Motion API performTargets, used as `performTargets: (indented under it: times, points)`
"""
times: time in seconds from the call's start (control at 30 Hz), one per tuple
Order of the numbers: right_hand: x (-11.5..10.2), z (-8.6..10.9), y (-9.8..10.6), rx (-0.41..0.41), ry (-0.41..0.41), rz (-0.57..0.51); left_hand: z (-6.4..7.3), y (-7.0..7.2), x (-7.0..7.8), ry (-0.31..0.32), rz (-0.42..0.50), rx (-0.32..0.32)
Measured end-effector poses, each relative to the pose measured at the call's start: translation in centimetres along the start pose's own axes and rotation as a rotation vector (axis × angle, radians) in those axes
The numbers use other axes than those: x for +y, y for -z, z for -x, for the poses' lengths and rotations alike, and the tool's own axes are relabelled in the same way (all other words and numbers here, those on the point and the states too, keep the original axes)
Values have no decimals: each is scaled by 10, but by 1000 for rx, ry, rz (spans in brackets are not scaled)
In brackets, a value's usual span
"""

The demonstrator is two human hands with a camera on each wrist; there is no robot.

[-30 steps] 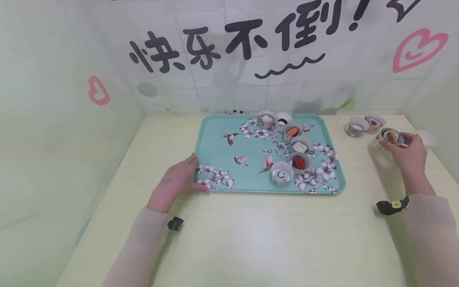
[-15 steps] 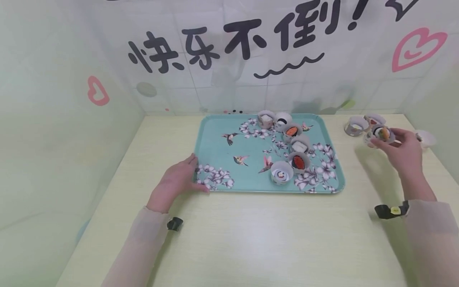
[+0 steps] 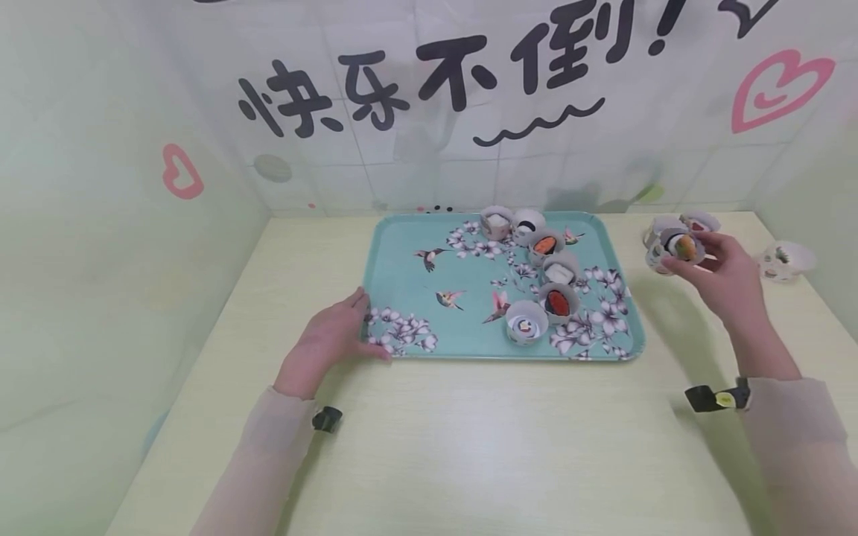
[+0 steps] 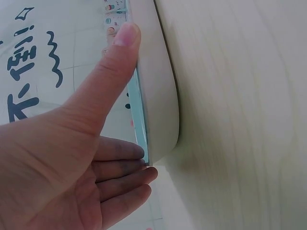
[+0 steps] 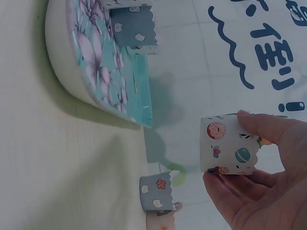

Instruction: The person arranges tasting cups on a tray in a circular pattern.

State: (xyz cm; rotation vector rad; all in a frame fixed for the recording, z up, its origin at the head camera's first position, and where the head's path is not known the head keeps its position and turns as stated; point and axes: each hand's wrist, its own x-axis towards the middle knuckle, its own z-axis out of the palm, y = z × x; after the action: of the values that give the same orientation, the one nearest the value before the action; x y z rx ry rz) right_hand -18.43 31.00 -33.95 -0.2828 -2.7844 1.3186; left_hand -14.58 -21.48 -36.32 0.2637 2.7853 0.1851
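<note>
My right hand [image 3: 731, 286] holds a white paper baking cup [image 5: 228, 146] printed with a donut and small pictures, thumb on one side and fingers on the other. A sushi piece with an orange top shows in its mouth in the head view. The cup is raised above the table, right of the turquoise tray [image 3: 402, 275]. At the tray's near left corner, my left hand [image 3: 328, 339] touches the rim with straight fingers, thumb [image 4: 108, 79] stretched along the front side. Several filled paper cups stand on the tray's right half, including one with a red-topped piece [image 3: 557, 303].
Behind the held cup stand a grey cup [image 5: 156, 192] and a pinkish cup [image 3: 700, 222] on the table. A white cup [image 3: 787, 260] stands near the table's right edge. A wall with black lettering [image 3: 456, 71] rises at the back.
My right hand has carried the paper cup leftward, from near the white cup at the right to in front of the grey cup. The left hand and tray stay put.
</note>
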Motion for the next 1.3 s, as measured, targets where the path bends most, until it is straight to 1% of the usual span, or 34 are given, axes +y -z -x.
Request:
performTargets:
  times: [0.17, 0.33, 0.4, 0.63, 0.83, 1.0, 1.17, 1.3]
  points:
    - [-10, 3, -9, -49, 45, 9, 0, -1, 0, 3, 4, 2]
    - [-20, 7, -22, -68, 131, 16, 0, -1, -1, -6, -1, 10]
    - [-26, 8, -27, -85, 152, 13, -1, -1, -1, -7, -1, 10]
    - [-49, 9, -47, -170, 176, 7, -1, -1, 0, 6, 1, -4]
    - [-66, 10, -69, -223, 195, 3, -1, -1, 0, 16, -2, -6]
    - [-79, 13, -90, -267, 225, -26, 0, 0, 0, 12, 0, -1]
    - [-90, 14, -109, -316, 244, -23, -1, 0, 0, 8, -4, 0]
    - [-97, 15, -124, -353, 281, -21, -1, -1, 0, 9, 2, -2]
